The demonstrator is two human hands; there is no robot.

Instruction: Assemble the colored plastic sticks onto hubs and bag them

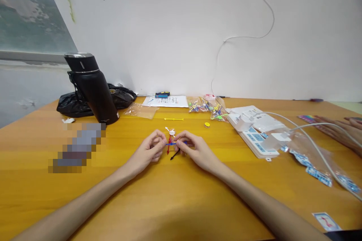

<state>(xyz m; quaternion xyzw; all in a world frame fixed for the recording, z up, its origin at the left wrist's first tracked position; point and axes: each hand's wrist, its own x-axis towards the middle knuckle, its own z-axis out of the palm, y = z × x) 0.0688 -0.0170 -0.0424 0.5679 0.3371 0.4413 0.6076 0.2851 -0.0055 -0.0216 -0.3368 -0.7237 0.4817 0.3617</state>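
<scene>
Between my two hands, low over the wooden table, is a thin blue plastic arrow-like stick (171, 144). My left hand (149, 148) pinches its left end with thumb and forefinger. On the other side, my right hand (195, 148) has closed fingertips on its right part. A red plastic arrow (169, 149) shows behind and below the blue stick. The black arrow (174, 154) points down and left from under my right fingers; whether they touch it I cannot tell. Just beyond my fingertips is a white plastic piece with a round part (172, 132).
A yellow arrow (174, 119) and small yellow disc (207, 124) lie farther back, before bags of coloured pieces (198, 104). A black bottle (96, 92) stands left, near a blurred-out object (80, 145). Right are a power strip (257, 141), cables and another person's hand (336, 130).
</scene>
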